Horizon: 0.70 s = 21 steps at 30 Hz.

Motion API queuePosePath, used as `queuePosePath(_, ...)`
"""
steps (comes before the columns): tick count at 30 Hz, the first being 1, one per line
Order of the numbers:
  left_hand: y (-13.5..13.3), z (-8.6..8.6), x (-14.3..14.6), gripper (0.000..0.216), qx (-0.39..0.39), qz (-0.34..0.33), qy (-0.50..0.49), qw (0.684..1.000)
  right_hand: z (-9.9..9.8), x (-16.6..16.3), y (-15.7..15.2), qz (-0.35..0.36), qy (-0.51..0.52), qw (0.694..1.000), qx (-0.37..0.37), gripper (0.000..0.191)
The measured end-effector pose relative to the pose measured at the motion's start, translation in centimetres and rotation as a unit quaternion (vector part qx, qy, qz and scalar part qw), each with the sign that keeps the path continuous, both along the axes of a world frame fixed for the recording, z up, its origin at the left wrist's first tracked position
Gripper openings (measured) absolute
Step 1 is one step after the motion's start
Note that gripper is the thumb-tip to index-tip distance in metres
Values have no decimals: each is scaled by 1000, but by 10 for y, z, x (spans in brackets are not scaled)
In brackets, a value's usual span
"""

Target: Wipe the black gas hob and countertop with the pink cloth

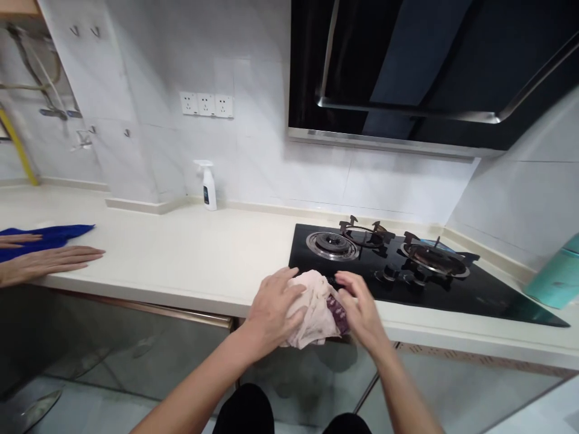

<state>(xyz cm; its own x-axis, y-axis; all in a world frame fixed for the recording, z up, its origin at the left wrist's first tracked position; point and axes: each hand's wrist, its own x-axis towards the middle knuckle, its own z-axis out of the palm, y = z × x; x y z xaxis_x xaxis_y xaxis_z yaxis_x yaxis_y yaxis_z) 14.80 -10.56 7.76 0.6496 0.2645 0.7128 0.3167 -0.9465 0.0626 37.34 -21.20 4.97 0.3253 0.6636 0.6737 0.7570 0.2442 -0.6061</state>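
Observation:
A bunched pale pink cloth (312,307) with a purple patterned part (338,314) lies at the counter's front edge, partly hanging over it. My left hand (275,307) is closed over its left side, thumb and fingers pressing into the folds. On the other side, my right hand (360,310) has its fingers loosely curved and apart, close against the purple part; its palm side is partly hidden. Just behind the cloth is the black gas hob (362,271).
Another person's hands (63,262) rest by a blue cloth (67,234) at far left. A white spray bottle (208,188) stands against the wall. A range hood (407,72) overhangs the hob. Pan supports (366,235) stick up. A teal container (555,274) stands at right.

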Motion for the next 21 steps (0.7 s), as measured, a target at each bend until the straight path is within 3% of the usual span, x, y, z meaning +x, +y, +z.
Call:
queuePosePath(4,-1,10,27,61,-45,24,210,976,-14,76,-3,-124,-87,986,-70,39)
queuePosePath(7,-8,14,44,75,-47,51,269,961,-33,96,5,-137,-140,973,-124,44)
queuePosePath(10,-18,15,61,77,4,62,285,957,-43,102,10,-105,-153,971,-151,46)
queuePosePath(15,-28,5,83,60,70,47,299,950,-54,118,10,-92,-151,972,-153,50)
queuePosePath(21,-34,-16,64,65,42,39,210,976,-67,133,5,-91,-188,962,-176,53)
